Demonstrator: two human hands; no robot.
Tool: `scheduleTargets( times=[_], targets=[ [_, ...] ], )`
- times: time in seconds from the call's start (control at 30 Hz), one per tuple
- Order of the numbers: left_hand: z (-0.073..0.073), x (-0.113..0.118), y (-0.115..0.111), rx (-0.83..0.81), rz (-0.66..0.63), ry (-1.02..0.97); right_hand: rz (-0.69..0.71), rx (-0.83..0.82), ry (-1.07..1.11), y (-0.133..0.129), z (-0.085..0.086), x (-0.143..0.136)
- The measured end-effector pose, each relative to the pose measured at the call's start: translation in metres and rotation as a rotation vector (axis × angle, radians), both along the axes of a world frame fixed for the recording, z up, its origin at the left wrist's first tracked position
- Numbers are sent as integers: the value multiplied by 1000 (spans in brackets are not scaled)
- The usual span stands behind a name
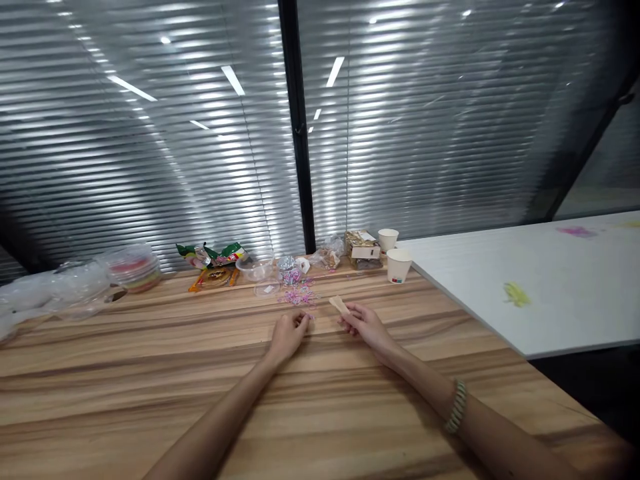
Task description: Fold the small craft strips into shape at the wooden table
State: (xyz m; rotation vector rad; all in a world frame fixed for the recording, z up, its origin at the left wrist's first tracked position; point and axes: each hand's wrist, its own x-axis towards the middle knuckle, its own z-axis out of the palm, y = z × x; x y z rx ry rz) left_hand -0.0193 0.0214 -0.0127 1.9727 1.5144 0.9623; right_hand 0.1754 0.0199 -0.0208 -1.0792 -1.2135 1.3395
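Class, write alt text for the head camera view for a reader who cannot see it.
A person's right hand holds a small flat pale wooden stick above a striped wooden table, while the left hand touches scattered small pink and purple pieces. Two white paper cups stand behind.

I see a striped wooden tabletop [150, 373] carrying pink clips [298, 295], a clear bowl [255, 267], snack packets [213, 257], stacked lidded tubs [134, 268], a brown box [363, 249] and two paper cups [399, 265]; a white tabletop [525, 267] adjoins on the right.
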Motion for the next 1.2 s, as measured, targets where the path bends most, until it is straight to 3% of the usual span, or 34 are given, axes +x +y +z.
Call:
scheduleTargets(
  times=[0.33, 0.47, 0.57, 0.7, 1.0, 1.2],
  targets=[
    [2, -5, 0, -358, -140, -807, 51, 5, 29, -2, -2, -3],
    [-3, -11, 5, -389, -157, -941, -5, -75, 110, 1, -3, -3],
    [-5, -8, 5, -327, -127, -807, -40, -53, 136, 1, -2, -2],
    [-6, 6, -2, -153, -113, -535, -35, 114, 9, -5, 6, -6],
    [-2, 24, -17, -139, -327, -386, 206, 133, -80, -13, 8, -14],
    [2, 13, -16, 187, -84, 24, 118, 97, -90, -8, -1, -15]
  ],
)
